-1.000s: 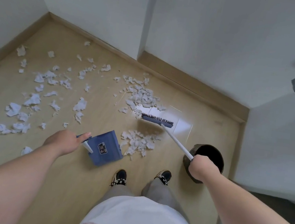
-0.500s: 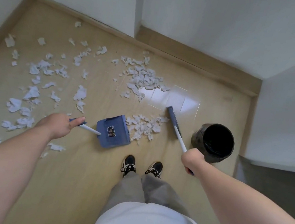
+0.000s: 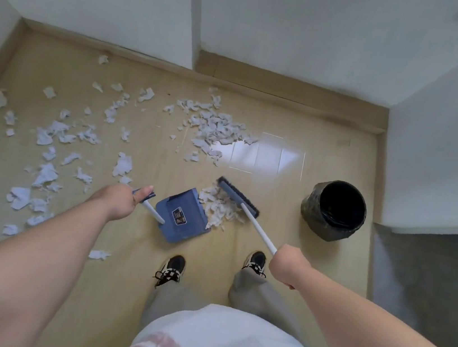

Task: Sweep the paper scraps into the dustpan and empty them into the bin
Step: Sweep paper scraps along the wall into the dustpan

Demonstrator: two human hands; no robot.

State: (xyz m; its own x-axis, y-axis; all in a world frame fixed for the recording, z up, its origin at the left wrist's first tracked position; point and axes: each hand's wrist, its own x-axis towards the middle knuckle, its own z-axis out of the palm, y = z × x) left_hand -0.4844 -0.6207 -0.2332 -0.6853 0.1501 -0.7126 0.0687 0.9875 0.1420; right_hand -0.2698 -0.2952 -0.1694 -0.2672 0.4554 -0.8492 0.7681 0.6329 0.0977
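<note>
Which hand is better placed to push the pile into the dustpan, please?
Right: the right hand grips the broom, its head behind the pile at the dustpan, which the left hand holds.

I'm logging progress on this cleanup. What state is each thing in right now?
dustpan: down at the floor, held by its handle
broom: head down beside the dustpan's mouth
pile of scraps: bunched between broom and dustpan, mostly outside the mouth
other scraps: scattered over the floor, unswept
bin: upright, open, dark liner
left hand: grips the dustpan's handle
right hand: grips the broom's handle
</note>
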